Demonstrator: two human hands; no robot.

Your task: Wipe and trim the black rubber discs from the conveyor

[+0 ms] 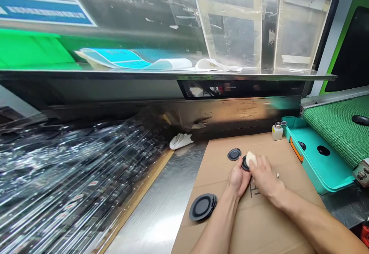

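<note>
Over the cardboard sheet, my left hand is closed on a small black round disc, partly hidden by my fingers. My right hand pinches a cream-white pad, possibly a sponge or folded cloth, and presses it against the disc's face. Just beyond my left hand a dark round disc lies flat on the cardboard. A short stack of similar black discs rests beside my left forearm. Near my right wrist a tiny white bit is partly covered.
A small white bottle stands at the cardboard's far right corner. To the right sits a teal bin with black discs inside, under a green conveyor belt. Clear plastic wrapping spreads at left, near a white glove. A metal shelf overhangs the back.
</note>
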